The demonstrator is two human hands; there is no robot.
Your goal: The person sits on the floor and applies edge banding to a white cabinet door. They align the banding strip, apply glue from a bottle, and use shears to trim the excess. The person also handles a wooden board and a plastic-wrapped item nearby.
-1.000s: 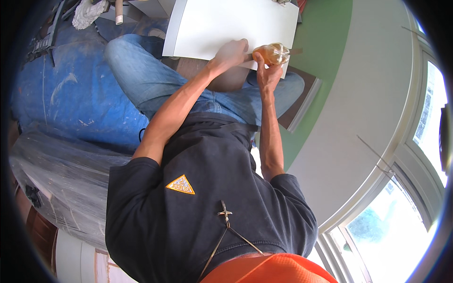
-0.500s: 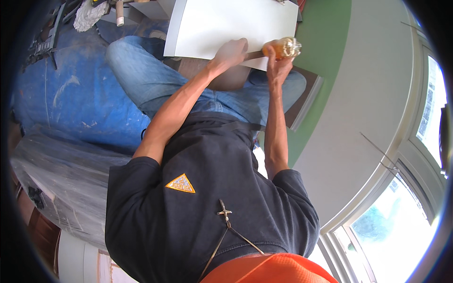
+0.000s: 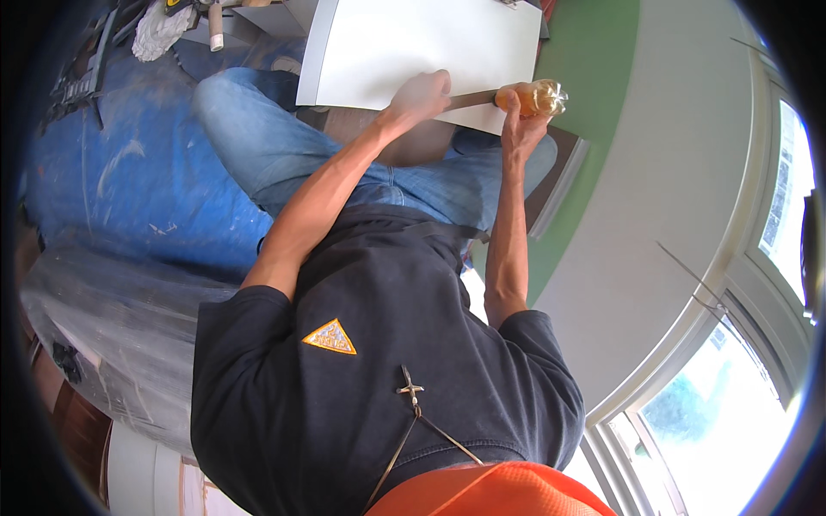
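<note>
My right hand [image 3: 522, 133] is wrapped round a clear plastic bottle [image 3: 544, 97] with amber contents, tipped sideways with its base to the right. A narrow brown strip [image 3: 471, 100] runs from the bottle's left end to my left hand [image 3: 419, 96]. The fingers of my left hand are closed on the strip's other end. Both hands are above the near edge of a white board [image 3: 413, 47] that lies in front of my crossed legs. The bottle's mouth is hidden, so I cannot tell how the strip meets it.
A brown panel with a pale edge [image 3: 561, 176] is beside my right knee. Blue sheeting [image 3: 138, 172] covers the left side. A white cloth [image 3: 159, 30] and a black metal frame [image 3: 86, 82] are at the far left. Green flooring [image 3: 594, 103] meets a pale wall with windows at right.
My right hand and the bottle have moved to the right, away from my left hand. More of the brown strip shows between them. My left hand has hardly moved.
</note>
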